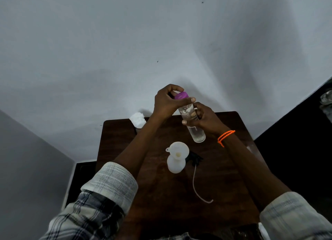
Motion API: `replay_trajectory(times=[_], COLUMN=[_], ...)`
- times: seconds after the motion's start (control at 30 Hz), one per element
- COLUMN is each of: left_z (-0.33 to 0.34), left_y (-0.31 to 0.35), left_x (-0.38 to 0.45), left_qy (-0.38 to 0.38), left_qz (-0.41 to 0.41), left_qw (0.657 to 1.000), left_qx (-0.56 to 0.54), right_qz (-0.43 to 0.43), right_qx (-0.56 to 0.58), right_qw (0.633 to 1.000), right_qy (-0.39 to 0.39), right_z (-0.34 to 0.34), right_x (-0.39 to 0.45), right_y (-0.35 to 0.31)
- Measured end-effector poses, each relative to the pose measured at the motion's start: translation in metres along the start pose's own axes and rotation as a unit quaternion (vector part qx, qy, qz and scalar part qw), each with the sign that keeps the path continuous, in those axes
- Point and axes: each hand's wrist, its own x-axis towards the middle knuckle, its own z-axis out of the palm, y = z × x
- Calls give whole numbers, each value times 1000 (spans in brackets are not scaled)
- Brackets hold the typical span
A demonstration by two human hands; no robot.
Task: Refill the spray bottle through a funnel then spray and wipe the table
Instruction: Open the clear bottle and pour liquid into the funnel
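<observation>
Single head-worn wide-angle view: looks forward and steeply down from above the near edge of the dark brown wooden surface [224, 177], close range, facing the pale wall [125, 42] behind the far edge.

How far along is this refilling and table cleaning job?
Done: funnel sits in the white spray bottle; its spray head lies beside it. In hand: left hand grips the purple cap, right hand holds the clear water bottle. Left: pouring, spraying, wiping with the white cloth.

Plaid shirt sleeves [100, 200] rolled, pale mesh cuffs; orange cord bracelet [225, 136] right wrist.
</observation>
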Motion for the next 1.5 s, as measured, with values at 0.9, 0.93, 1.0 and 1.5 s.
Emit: replay_trajectory(times=[0.9,0.93,1.0,1.5], left_z=[-2,-4,-9,-48], left_y=[-8,-6,-4,-115], left_x=[6,6,7,-53], left_qy=[-65,-47,-27,-68], left_qz=[2,-11,-60,-258], left_qw=[995,994,985,964], left_qx=[-79,-102,-161,1], right_qz=[-9,-7,-9,14], right_qx=[9,16,26,-25], right_qw=[1000,1000,999,998], right_qy=[20,22,28,58], right_z=[2,1,-1,-18], right_x=[5,4,2,-28], right_y=[7,8,10,61])
